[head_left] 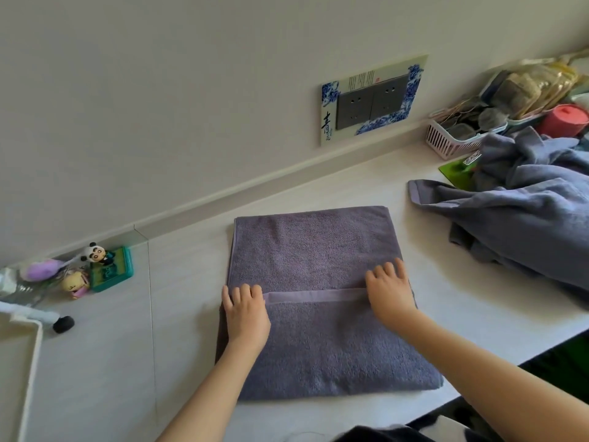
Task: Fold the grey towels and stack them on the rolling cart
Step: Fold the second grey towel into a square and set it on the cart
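A grey-purple towel (315, 260) lies flat on the white counter (178, 282), its near part folded over so a hemmed edge runs across the middle. My left hand (247, 317) rests on the left end of that hem, fingers curled on the cloth. My right hand (389, 291) lies on the hem's right end, fingers spread flat. A heap of unfolded grey towels (522, 218) sits at the right. The white corner of the rolling cart (30, 330) shows at the left edge.
Small toy figures and a green box (110, 269) stand by the wall at left, with a black caster (63, 324) near them. A pink basket (446, 141), a red container (564, 119) and bags crowd the back right. A wall socket panel (371, 98) hangs above.
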